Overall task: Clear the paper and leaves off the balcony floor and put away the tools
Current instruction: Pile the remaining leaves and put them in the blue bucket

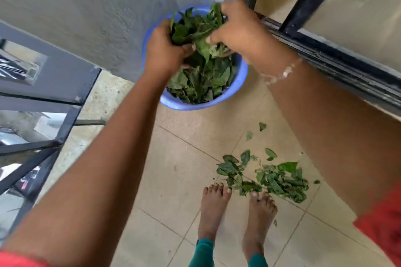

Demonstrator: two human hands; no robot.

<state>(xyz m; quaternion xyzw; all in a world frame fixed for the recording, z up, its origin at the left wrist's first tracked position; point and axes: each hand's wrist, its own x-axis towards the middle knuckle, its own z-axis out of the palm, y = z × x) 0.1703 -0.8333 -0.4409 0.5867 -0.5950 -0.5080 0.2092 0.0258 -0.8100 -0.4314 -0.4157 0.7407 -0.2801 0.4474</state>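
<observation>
A blue plastic bucket (238, 84) stands on the tiled floor in the corner by the wall, nearly full of green leaves (204, 80). Over its far half I hold a bunch of leaves (193, 26) between both hands. My left hand (165, 50) grips the bunch from the left and my right hand (236, 26) grips it from the right. A loose heap of green leaves (271, 178) lies on the tiles just ahead of my bare feet. No paper shows in view.
A dark metal railing (56, 115) runs along the left edge of the balcony. A black sliding-door frame and track (325, 54) lines the right side. A rough grey wall (86, 11) stands behind the bucket. My bare feet (236, 212) stand on beige tiles.
</observation>
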